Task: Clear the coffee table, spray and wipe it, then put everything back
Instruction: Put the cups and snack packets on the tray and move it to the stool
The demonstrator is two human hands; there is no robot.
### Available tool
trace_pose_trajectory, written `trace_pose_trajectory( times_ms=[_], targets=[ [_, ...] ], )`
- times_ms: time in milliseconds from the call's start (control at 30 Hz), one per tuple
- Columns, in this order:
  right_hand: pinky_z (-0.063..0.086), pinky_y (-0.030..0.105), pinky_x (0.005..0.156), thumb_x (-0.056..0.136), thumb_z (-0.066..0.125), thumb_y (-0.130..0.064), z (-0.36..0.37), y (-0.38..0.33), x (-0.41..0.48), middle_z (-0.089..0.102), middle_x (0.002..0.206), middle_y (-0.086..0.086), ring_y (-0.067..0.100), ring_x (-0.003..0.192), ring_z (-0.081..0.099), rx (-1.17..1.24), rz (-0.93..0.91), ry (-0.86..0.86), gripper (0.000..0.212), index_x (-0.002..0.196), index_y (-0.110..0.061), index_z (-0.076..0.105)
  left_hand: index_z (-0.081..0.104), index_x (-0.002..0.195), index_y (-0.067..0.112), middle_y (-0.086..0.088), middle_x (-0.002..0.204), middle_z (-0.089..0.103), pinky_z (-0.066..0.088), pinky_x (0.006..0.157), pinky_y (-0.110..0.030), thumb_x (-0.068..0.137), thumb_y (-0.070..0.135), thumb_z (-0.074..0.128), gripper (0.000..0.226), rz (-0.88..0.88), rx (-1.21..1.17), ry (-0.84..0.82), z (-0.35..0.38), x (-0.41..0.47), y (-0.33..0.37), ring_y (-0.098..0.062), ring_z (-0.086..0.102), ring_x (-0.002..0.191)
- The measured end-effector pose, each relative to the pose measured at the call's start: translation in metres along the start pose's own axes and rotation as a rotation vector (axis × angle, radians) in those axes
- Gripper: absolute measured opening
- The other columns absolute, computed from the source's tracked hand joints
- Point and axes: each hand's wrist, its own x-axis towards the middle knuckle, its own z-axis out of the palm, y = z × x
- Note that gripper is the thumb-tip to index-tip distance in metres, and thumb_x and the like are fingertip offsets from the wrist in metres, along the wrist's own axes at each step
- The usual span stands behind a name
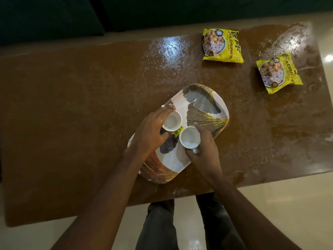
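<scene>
With the worktop (72, 105) wet, I judge I'm putting things back: left grip (153, 130) curled round the left cup (172, 120), right grip (203, 147) round the right cup (189, 137), both at the tray (207, 109); next, release them gently.

A tray (207, 112) is set near the middle of the counter (72, 105). Over its near half, the left cup (172, 120) is seen just beside the right cup (189, 138). At the far right, the farther packet (222, 45) and the nearer packet (278, 73) are laid apart.
</scene>
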Motion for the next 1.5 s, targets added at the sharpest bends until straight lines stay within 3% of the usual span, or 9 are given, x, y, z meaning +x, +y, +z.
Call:
trace_pose_trajectory(
  times_ms=[167, 333, 467, 600, 733, 1033, 1133, 1400, 1500],
  targets=[
    [0.037, 0.021, 0.100, 0.079, 0.082, -0.021, -0.005, 0.000, -0.004, 0.052, 0.140, 0.001, 0.002, 0.126, 0.041, 0.053, 0.003, -0.031, 0.077, 0.145, -0.013, 0.041, 0.044, 0.148, 0.013, -0.007, 0.153, 0.046, 0.040, 0.113, -0.043, 0.078, 0.010, 0.082, 0.081, 0.024, 0.014, 0.022, 0.001, -0.002, -0.001, -0.026, 0.044, 0.139],
    [0.035, 0.014, 0.107, 0.081, 0.072, -0.050, -0.022, 0.003, -0.015, 0.043, 0.151, -0.012, -0.002, 0.138, 0.037, 0.216, 0.007, -0.063, 0.083, 0.151, -0.021, 0.036, 0.040, 0.150, 0.013, -0.004, 0.156, 0.040, 0.031, 0.110, -0.031, 0.069, 0.032, 0.086, 0.094, 0.013, 0.090, 0.071, -0.007, -0.010, -0.002, -0.021, 0.036, 0.139],
    [0.041, 0.029, 0.109, 0.088, 0.060, -0.055, -0.038, 0.009, -0.013, 0.048, 0.148, -0.011, 0.003, 0.137, 0.042, 0.281, 0.044, 0.042, 0.069, 0.147, -0.023, 0.043, 0.050, 0.142, 0.009, -0.006, 0.149, 0.048, 0.037, 0.107, -0.036, 0.071, 0.032, 0.076, 0.079, 0.069, 0.088, 0.130, -0.015, -0.003, 0.015, -0.024, 0.045, 0.133],
    [0.048, 0.028, 0.102, 0.096, 0.056, -0.045, -0.059, 0.020, 0.013, 0.057, 0.139, -0.007, 0.003, 0.129, 0.050, 0.214, 0.026, 0.124, 0.052, 0.140, -0.019, 0.051, 0.060, 0.131, 0.006, -0.008, 0.140, 0.057, 0.043, 0.104, -0.042, 0.078, 0.029, 0.062, 0.057, 0.089, 0.061, 0.197, -0.015, 0.022, 0.043, -0.026, 0.052, 0.126],
    [0.044, 0.030, 0.104, 0.100, 0.056, -0.025, -0.086, 0.040, 0.045, 0.055, 0.133, -0.012, 0.007, 0.131, 0.049, 0.086, -0.016, 0.226, 0.032, 0.131, -0.021, 0.055, 0.063, 0.127, 0.008, -0.007, 0.136, 0.060, 0.043, 0.104, -0.040, 0.087, 0.027, 0.067, 0.044, 0.042, 0.143, 0.227, -0.004, 0.058, 0.068, -0.026, 0.054, 0.124],
    [0.037, 0.048, 0.111, 0.092, 0.056, -0.002, -0.162, 0.090, 0.139, 0.051, 0.144, 0.009, 0.027, 0.139, 0.041, -0.132, -0.062, 0.307, 0.042, 0.134, -0.007, 0.057, 0.056, 0.136, 0.014, -0.005, 0.145, 0.051, 0.040, 0.106, -0.039, 0.092, 0.041, 0.063, 0.052, -0.019, 0.290, 0.107, 0.040, 0.163, 0.110, -0.024, 0.046, 0.133],
    [0.036, 0.051, 0.109, 0.091, 0.063, -0.013, -0.181, 0.105, 0.170, 0.046, 0.148, 0.010, 0.031, 0.141, 0.037, -0.197, -0.070, 0.285, 0.047, 0.137, -0.009, 0.054, 0.055, 0.137, 0.015, -0.006, 0.147, 0.048, 0.034, 0.110, -0.040, 0.092, 0.045, 0.061, 0.054, -0.030, 0.373, 0.126, 0.054, 0.198, 0.120, -0.025, 0.041, 0.137],
    [0.005, 0.063, 0.114, 0.089, 0.058, -0.061, -0.182, 0.140, 0.223, -0.004, 0.166, 0.001, 0.029, 0.151, -0.014, -0.445, 0.127, 0.029, 0.088, 0.157, -0.033, 0.009, 0.062, 0.123, 0.015, -0.007, 0.141, 0.052, 0.045, 0.100, -0.041, 0.093, 0.049, 0.061, 0.045, -0.425, 0.070, 0.382, 0.089, 0.261, 0.132, -0.027, 0.052, 0.127],
    [0.009, 0.063, 0.115, 0.095, 0.058, -0.042, -0.179, 0.144, 0.225, 0.007, 0.166, 0.002, 0.030, 0.152, -0.009, -0.407, 0.103, 0.073, 0.064, 0.151, -0.029, 0.031, 0.057, 0.123, 0.015, -0.009, 0.138, 0.052, 0.042, 0.100, -0.039, 0.084, 0.053, 0.069, 0.056, -0.624, 0.023, 0.457, 0.091, 0.274, 0.135, -0.027, 0.050, 0.127]
  ],
)
